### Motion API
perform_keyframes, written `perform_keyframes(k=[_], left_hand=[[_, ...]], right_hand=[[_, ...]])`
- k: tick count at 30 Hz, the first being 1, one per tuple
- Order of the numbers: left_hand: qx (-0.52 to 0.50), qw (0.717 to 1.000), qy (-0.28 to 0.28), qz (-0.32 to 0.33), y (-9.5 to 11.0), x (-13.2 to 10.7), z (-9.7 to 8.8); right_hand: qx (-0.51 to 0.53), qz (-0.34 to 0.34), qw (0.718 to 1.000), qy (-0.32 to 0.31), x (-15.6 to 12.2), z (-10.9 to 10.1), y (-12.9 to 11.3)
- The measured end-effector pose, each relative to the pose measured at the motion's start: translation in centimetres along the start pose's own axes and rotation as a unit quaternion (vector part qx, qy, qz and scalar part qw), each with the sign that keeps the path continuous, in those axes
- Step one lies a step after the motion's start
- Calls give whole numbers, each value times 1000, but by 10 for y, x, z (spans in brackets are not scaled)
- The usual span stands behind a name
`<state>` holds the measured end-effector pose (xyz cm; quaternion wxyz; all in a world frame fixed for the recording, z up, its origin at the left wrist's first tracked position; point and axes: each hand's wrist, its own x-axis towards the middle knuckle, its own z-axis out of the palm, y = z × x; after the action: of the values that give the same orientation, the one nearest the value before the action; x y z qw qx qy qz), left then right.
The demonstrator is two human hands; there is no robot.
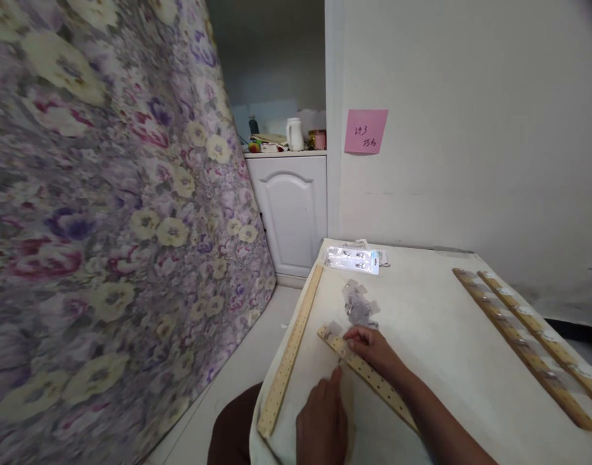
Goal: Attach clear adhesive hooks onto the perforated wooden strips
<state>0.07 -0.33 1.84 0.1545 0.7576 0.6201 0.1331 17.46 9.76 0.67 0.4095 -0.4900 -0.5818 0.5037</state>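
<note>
A pale wooden strip with a row of holes (380, 386) lies slantwise on the table before me. At its far end sits a clear square piece with a small metal part (333, 330). My right hand (370, 349) reaches over the strip, its thumb and fingers pinched on a small clear plastic piece at the strip's surface. From the near side, my left hand (323, 416) points up to the strip's edge. Its forefinger tip meets something small and shiny, and the other fingers are curled. Beyond the strip is a loose pile of clear square pieces with metal parts (358, 305).
Another holed wooden strip (290, 349) runs along the table's left edge. Two browner strips (523, 345) bearing clear pieces lie at the right. A clear package (352, 258) is at the back. A flowered curtain (106, 226) hangs left; a white cabinet (293, 213) stands behind.
</note>
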Motion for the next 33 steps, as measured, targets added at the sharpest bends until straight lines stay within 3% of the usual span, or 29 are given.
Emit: perform_keyframes(k=[7,18,33], left_hand=[[21,999,-33,-7,2,11,-2],[74,996,-57,-6,10,17,-5],[72,996,-51,19,9,19,-3]], right_hand=[[-60,11,997,46,5,3,4],[-179,-56,978,93,8,0,6],[-194,-60,976,78,7,0,4]])
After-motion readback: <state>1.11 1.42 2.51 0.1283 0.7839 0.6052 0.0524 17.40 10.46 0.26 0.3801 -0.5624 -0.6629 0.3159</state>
